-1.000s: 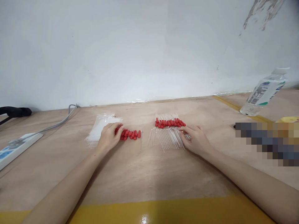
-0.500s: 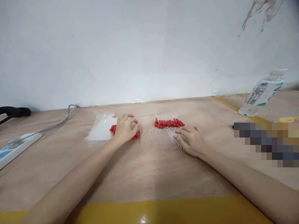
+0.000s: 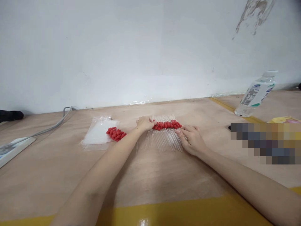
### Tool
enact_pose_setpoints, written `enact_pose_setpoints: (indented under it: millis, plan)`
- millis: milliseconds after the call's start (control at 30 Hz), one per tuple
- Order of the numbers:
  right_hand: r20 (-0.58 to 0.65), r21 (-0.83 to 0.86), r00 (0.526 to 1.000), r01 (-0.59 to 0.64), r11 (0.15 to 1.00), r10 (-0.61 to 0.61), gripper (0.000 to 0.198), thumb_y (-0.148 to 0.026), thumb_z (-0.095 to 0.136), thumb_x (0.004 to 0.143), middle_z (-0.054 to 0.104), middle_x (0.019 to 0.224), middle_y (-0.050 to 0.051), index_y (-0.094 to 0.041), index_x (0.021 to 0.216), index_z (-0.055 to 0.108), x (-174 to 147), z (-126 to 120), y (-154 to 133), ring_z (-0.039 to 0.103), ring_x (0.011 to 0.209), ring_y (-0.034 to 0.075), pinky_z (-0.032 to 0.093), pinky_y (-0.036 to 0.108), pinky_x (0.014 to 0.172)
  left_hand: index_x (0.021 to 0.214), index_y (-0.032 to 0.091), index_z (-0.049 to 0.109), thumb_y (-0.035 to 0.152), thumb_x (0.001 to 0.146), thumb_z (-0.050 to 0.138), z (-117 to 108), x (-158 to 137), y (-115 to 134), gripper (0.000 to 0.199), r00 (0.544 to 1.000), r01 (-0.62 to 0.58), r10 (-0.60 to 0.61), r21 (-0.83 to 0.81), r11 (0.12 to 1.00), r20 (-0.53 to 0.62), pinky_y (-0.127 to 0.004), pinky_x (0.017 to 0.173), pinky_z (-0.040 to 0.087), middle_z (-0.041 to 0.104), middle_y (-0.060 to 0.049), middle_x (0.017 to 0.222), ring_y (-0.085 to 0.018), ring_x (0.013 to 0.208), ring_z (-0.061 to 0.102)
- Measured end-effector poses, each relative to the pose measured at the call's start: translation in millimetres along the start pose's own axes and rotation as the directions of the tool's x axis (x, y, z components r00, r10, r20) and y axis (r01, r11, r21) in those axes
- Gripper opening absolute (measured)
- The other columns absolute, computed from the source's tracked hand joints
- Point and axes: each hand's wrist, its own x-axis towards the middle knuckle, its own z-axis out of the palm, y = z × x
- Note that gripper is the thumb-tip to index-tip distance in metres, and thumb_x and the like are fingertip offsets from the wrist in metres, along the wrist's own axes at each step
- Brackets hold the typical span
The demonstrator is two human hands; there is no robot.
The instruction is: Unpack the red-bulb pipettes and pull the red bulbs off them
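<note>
Clear thin tubes point(image 3: 162, 139) lie side by side in a row, with red rubber bulbs point(image 3: 166, 125) bunched along their far ends; they look like glass droppers. At the left end of this row, my left hand point(image 3: 144, 123) has its thumb against the bulbs and its fingers closed; what lies between them is hidden. My right hand point(image 3: 193, 140) rests at the right end, thumb and forefinger bent together beside the last bulbs and tubes. A second heap of red bulbs point(image 3: 115, 134) sits left of my left forearm, which partly covers it.
Flat clear plastic bags point(image 3: 96, 133) are stacked left of the loose bulbs. Farther left are a power strip point(image 3: 17, 149) and its grey cable point(image 3: 55, 125). A tilted-looking water bottle point(image 3: 255, 95) stands at right, near a blurred patch point(image 3: 265, 144). A wall point(image 3: 131, 56) closes the back.
My left hand has moved right, from over the left heap of bulbs to the left end of the row. My right thumb and forefinger have drawn together. The view has shifted slightly right.
</note>
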Motion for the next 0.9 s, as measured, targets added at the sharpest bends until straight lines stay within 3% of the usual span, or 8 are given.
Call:
enact_pose_setpoints:
  millis: [133,267,333,433,567,767,900]
  plan:
    - [-0.032,-0.011,0.999,0.015,1.0,-0.016,0.03,-0.029,0.038,0.088,0.062,0.077,0.003,-0.018,0.073,0.062,-0.1,0.9,0.0,0.056,0.076,0.015,0.033,0.034,0.076,0.069,0.021,0.066,0.044,0.076,0.046,-8.1,-16.2,0.5,0.031,0.996,0.002,-0.006,-0.047,0.999,-0.086,-0.039,0.082,0.035,0.066,-0.006,0.082,-0.024,0.089,0.056]
    - [-0.129,0.083,0.989,0.079,0.993,-0.068,0.02,-0.03,0.047,0.083,0.061,0.086,0.007,-0.019,0.089,0.062,0.3,3.9,0.0,0.056,0.084,0.019,0.041,0.036,0.078,0.078,0.022,0.064,0.044,0.076,0.049,-24.0,-58.4,-15.2,0.027,0.981,-0.085,0.07,-0.077,0.993,-0.18,-0.037,0.083,0.034,0.061,-0.005,0.091,-0.022,0.095,0.051]
    - [-0.149,0.141,0.983,0.128,0.982,-0.107,0.025,-0.03,0.049,0.081,0.059,0.101,0.011,-0.017,0.102,0.059,0.9,3.9,-3.6,0.054,0.096,0.021,0.044,0.037,0.083,0.078,0.02,0.062,0.041,0.077,0.051,-29.9,-85.0,-29.9,0.024,0.921,-0.283,0.263,-0.027,0.959,-0.288,-0.037,0.081,0.034,0.059,-0.004,0.084,-0.021,0.09,0.051]
    - [-0.093,0.147,0.966,0.254,0.956,-0.242,0.042,-0.03,0.05,0.081,0.049,0.123,0.013,-0.015,0.121,0.046,1.6,1.2,-13.7,0.043,0.116,0.023,0.039,0.041,0.096,0.078,0.02,0.061,0.036,0.078,0.052,-32.3,-119.1,-52.6,0.019,0.8,-0.48,0.483,0.104,0.871,-0.357,-0.038,0.076,0.032,0.057,-0.003,0.076,-0.019,0.08,0.05]
    - [0.023,0.113,0.895,0.44,0.891,-0.446,0.048,-0.032,0.049,0.083,0.048,0.127,0.01,-0.017,0.128,0.04,0.3,-0.2,-28.5,0.035,0.124,0.024,0.029,0.047,0.103,0.08,0.021,0.062,0.03,0.077,0.055,-26.4,-140.9,-66.9,0.012,0.651,-0.631,0.643,0.183,0.754,-0.403,-0.037,0.075,0.032,0.057,-0.003,0.077,-0.017,0.075,0.049]
    - [0.027,0.126,0.862,0.5,0.857,-0.507,0.029,-0.025,0.049,0.084,0.062,0.108,0.005,-0.019,0.111,0.056,-4.1,12.0,-37.3,0.046,0.116,0.02,0.029,0.048,0.104,0.081,0.022,0.062,0.028,0.077,0.057,-18.9,-144.0,-62.8,0.009,0.586,-0.694,0.695,0.186,0.696,-0.416,-0.037,0.073,0.034,0.057,-0.003,0.077,-0.016,0.073,0.05]
    - [0.007,0.17,0.856,0.508,0.844,-0.517,0.022,-0.019,0.046,0.085,0.067,0.097,0.002,-0.018,0.102,0.06,-4.4,17.0,-39.7,0.052,0.11,0.018,0.031,0.045,0.103,0.092,0.02,0.06,0.028,0.076,0.058,-17.6,-143.9,-58.2,0.018,0.602,-0.711,0.678,0.103,0.695,-0.421,-0.039,0.08,0.038,0.059,-0.006,0.089,-0.02,0.085,0.052]
